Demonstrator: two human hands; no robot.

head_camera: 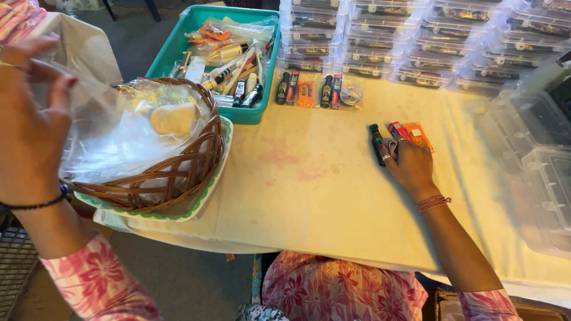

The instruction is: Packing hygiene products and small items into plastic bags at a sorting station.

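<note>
Right hand [409, 163] lies palm-down on the cream tablecloth [321, 196], its fingers curled over a small group of items: a dark green-capped bottle [376, 142], a red packet [397, 130] and an orange packet [419, 136]. The fingertips touch the near ends of these; none of them is lifted off the cloth. Left hand [27, 119] is raised at the left edge of the view, fingers pinched on a sheet of clear plastic wrap [107, 134] that spreads over a brown wicker basket [172, 175]. A pale rounded lump [174, 118] sits inside the basket under the plastic. The basket rests on a paper plate with a green border [208, 199], which overhangs the table's near left corner. Behind the basket, just beside it, stands a teal tray [256, 113] filled with mixed bottles, tubes and packets. Two more sets of bottle and packets [318, 90] lie flat beyond the right hand, near the tray. Rows of closed clear plastic boxes [416, 41] are stacked along the far edge, and further clear boxes [529, 154] stand at the right.
</note>
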